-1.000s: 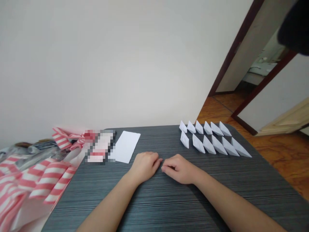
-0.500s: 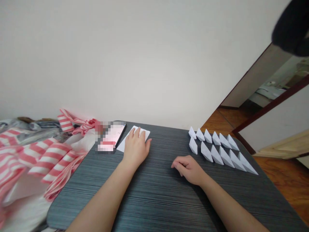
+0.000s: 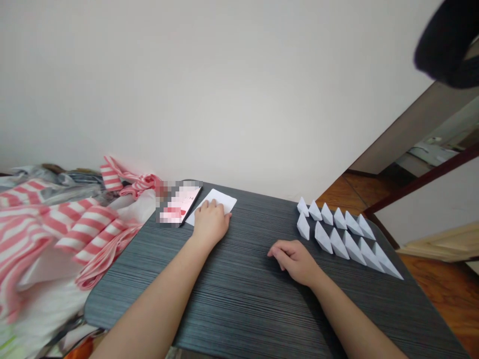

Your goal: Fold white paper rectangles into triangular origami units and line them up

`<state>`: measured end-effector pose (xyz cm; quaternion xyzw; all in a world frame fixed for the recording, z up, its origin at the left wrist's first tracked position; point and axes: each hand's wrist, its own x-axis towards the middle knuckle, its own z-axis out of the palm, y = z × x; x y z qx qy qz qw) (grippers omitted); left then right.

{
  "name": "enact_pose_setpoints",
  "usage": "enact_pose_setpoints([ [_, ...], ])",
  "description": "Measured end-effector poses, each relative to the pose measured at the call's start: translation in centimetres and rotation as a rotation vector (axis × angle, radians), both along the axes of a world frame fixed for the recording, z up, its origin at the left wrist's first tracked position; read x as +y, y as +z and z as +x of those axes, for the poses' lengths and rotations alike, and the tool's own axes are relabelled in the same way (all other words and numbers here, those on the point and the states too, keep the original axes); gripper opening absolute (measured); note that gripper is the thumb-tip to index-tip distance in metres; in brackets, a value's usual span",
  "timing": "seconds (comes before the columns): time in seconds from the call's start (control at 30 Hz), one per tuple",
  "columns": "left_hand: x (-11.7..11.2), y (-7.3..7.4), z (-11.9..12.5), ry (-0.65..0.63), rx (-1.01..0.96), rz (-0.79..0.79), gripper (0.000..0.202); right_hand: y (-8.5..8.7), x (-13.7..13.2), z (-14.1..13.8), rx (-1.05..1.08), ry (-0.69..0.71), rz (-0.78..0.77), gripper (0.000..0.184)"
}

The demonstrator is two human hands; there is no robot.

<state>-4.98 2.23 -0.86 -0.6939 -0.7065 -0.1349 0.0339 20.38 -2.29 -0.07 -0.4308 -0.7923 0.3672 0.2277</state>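
My left hand (image 3: 210,224) rests on the near part of a white paper stack or sheet (image 3: 223,199) at the table's far left. Its fingers lie bent on the paper and the thumb is out to the side; no grip around an edge shows. My right hand (image 3: 294,259) lies on the dark table, fingers curled into a loose fist with nothing visible in them. To its right stand several folded white paper boats (image 3: 340,244) in two rows, apart from the hand.
A phone (image 3: 181,203) with a lit, partly blurred screen lies left of the paper on the dark wood-grain table (image 3: 239,299). Red-and-white striped cloth (image 3: 88,224) is heaped beyond the left edge. A pale wall (image 3: 239,99) rises behind. A dark blurred object (image 3: 445,45) hangs at upper right.
My left hand has drawn back slightly over the paper, its fingers more bent, uncovering more of the sheet. My right hand has stayed in place. The view has shifted a little.
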Motion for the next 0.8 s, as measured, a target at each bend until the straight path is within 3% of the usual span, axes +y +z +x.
enact_pose_setpoints([
  [0.53, 0.3, 1.2, 0.0, 0.090, 0.004, -0.031, 0.035, 0.1, 0.0, 0.0, -0.015, 0.012, 0.001, 0.028],
  [0.67, -0.2, 2.5, -0.1, 0.156, -0.072, 0.111, 0.033, 0.0, 0.1, 0.1, 0.003, 0.001, -0.017, 0.028],
  [0.8, -1.5, 4.1, 0.5, 0.086, -0.376, 0.330, 0.029, -0.7, 0.3, 0.2, 0.095, -0.033, -0.065, 0.028],
])
